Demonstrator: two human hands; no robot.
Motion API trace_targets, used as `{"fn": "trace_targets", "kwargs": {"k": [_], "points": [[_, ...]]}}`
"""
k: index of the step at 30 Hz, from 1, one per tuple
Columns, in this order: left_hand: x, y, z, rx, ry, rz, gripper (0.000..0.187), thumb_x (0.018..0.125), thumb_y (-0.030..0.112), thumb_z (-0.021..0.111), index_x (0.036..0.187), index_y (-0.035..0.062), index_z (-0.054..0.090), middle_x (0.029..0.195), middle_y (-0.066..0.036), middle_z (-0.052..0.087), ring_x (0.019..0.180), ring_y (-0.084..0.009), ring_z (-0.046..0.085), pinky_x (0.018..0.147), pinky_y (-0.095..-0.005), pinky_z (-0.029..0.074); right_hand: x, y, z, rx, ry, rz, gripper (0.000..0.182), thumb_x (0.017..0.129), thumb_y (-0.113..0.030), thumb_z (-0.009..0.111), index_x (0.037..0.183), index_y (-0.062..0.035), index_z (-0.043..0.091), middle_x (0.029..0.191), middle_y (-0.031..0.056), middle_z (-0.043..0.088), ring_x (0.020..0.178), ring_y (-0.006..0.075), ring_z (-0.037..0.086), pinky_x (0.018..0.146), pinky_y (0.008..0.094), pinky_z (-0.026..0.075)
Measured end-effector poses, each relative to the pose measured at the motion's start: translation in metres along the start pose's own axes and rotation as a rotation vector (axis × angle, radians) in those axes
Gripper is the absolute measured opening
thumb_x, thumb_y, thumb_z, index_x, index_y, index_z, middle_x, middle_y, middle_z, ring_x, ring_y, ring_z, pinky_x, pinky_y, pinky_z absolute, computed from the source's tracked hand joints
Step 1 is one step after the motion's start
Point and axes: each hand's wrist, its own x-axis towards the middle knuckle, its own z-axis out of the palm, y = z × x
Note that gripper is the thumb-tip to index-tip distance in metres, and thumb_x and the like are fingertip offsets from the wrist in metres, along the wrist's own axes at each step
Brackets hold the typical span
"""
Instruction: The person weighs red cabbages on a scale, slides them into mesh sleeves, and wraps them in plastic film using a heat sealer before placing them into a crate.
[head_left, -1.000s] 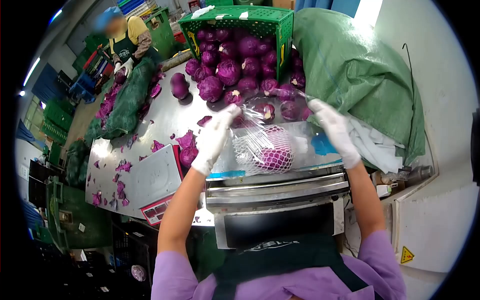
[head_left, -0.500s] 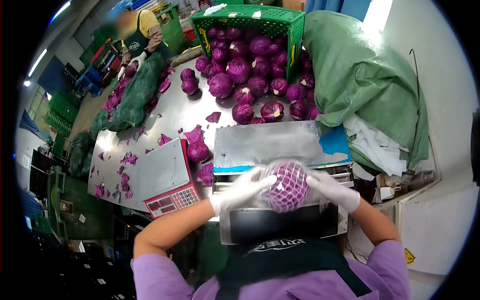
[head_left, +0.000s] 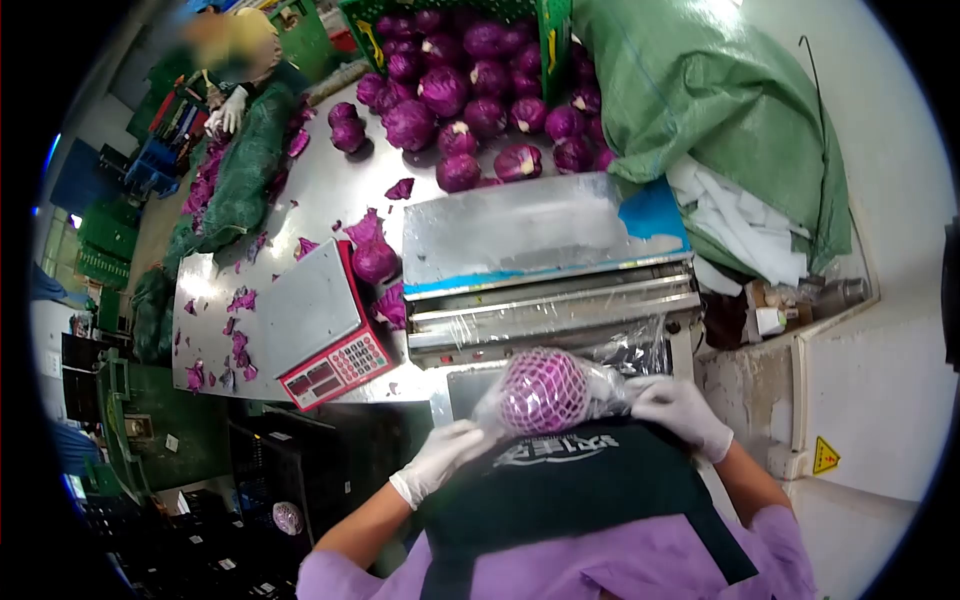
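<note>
A red cabbage (head_left: 543, 392) in a white net sleeve and clear plastic film lies close to the apron, at the near side of the metal wrapping machine (head_left: 550, 318). My left hand (head_left: 440, 460), white-gloved, is left of it with fingers closed on the film's gathered left end. On the other side my right hand (head_left: 683, 412), gloved too, pinches the film to the right of the cabbage. More loose clear film (head_left: 640, 345) stretches from the cabbage up toward the machine's right front.
Left of the machine stand a red-framed scale (head_left: 340, 367) and a loose cabbage (head_left: 375, 262). Many cabbages spill from a green crate (head_left: 553, 50) at the back. A green sack (head_left: 710, 90) bulges at right. Another person's gloved hand (head_left: 230, 112) is by a mesh bag (head_left: 240, 180).
The cabbage has come down toward the apron from in front of the machine. My hands have moved from its sides out onto the film ends. The view has tilted downward.
</note>
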Motion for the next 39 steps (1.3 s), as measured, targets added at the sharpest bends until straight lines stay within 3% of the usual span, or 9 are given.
{"fn": "trace_targets", "kwargs": {"k": [2,7,10,13,22,25,27,29,39], "points": [[-0.014,-0.005,0.007,0.4,0.232,0.172,0.005,0.09,0.004,0.069,0.092,0.0,0.07,0.094,-0.005,0.071,0.091,-0.0147,0.067,0.086,-0.0278,0.052,-0.002,-0.004,0.007,-0.038,0.247,-0.217,0.011,0.087,-0.005,0.068,0.094,0.0043,0.069,0.1,0.0105,0.071,0.093,0.0177,0.067,0.095,0.0319,0.049],[-0.004,0.003,0.042,0.062,0.41,0.817,0.014,0.102,0.013,0.054,0.089,0.007,0.051,0.07,-0.001,0.054,0.061,-0.0105,0.048,0.059,-0.0263,0.045,0.026,-0.001,0.028,0.105,0.589,-0.316,0.01,0.096,-0.004,0.058,0.09,0.0019,0.064,0.074,0.0054,0.065,0.071,0.0118,0.064,0.071,0.027,0.052],[0.002,0.026,0.063,-0.24,0.337,0.801,0.014,0.103,0.016,0.053,0.09,0.012,0.047,0.063,0.005,0.031,0.052,-0.0064,0.033,0.048,-0.0212,0.027,0.046,-0.012,0.047,0.151,0.731,-0.341,0.014,0.1,-0.009,0.057,0.091,-0.0003,0.063,0.06,-0.0011,0.055,0.049,0.0032,0.048,0.044,0.0199,0.037],[-0.007,0.04,0.059,-0.33,0.507,0.831,0.015,0.102,0.019,0.055,0.089,0.0144,0.048,0.061,0.007,0.028,0.05,-0.0035,0.027,0.046,-0.0213,0.022,0.046,-0.011,0.044,0.08,0.817,-0.266,0.01,0.097,-0.007,0.061,0.092,-0.0006,0.065,0.063,-0.003,0.055,0.054,0.002,0.05,0.048,0.0209,0.039],[-0.008,-0.004,-0.05,-0.373,0.954,0.615,0.009,0.097,0.013,0.058,0.089,0.0129,0.055,0.058,0.009,0.032,0.044,-0.0023,0.028,0.039,-0.0211,0.02,0.048,0.019,0.083,0.242,0.575,0.133,0.02,0.095,-0.017,0.062,0.079,-0.0049,0.066,0.055,-0.0066,0.047,0.044,0.0008,0.038,0.039,0.0211,0.027],[0.046,-0.017,-0.081,-0.171,1.036,0.63,0.016,0.097,0.019,0.059,0.094,0.0044,0.062,0.065,0.001,0.054,0.051,-0.0094,0.045,0.045,-0.0273,0.035,0.083,0.037,0.102,-0.127,0.528,-0.071,0.014,0.094,-0.018,0.063,0.084,-0.0081,0.068,0.052,0.0048,0.05,0.046,0.0102,0.054,0.045,0.029,0.041],[0.074,-0.016,-0.091,0.519,1.19,0.705,0.026,0.097,0.019,0.056,0.105,-0.0048,0.062,0.089,-0.017,0.065,0.082,-0.0257,0.059,0.078,-0.0386,0.047,0.106,0.027,0.123,-0.6,0.567,-0.347,0.008,0.092,-0.019,0.064,0.089,-0.0133,0.069,0.063,0.0078,0.059,0.056,0.0201,0.065,0.052,0.0331,0.049],[0.112,-0.025,-0.101,0.622,1.181,0.768,0.025,0.098,0.019,0.056,0.107,-0.0038,0.061,0.089,-0.019,0.065,0.08,-0.0258,0.059,0.077,-0.0367,0.047,0.122,0.03,0.148,-0.881,0.339,-0.36,0.015,0.086,-0.018,0.06,0.099,-0.0208,0.068,0.087,0.0002,0.066,0.068,0.0227,0.068,0.056,0.0335,0.054],[0.07,0.028,-0.06,0.263,0.706,0.732,0.014,0.097,0.019,0.059,0.099,0.0057,0.061,0.079,-0.003,0.06,0.072,-0.0129,0.055,0.065,-0.0273,0.045,0.142,-0.043,0.22,-0.145,0.143,-0.958,0.007,0.086,-0.009,0.065,0.08,-0.0055,0.065,0.073,0.0084,0.066,0.063,0.0261,0.066,0.058,0.0328,0.051]]}}
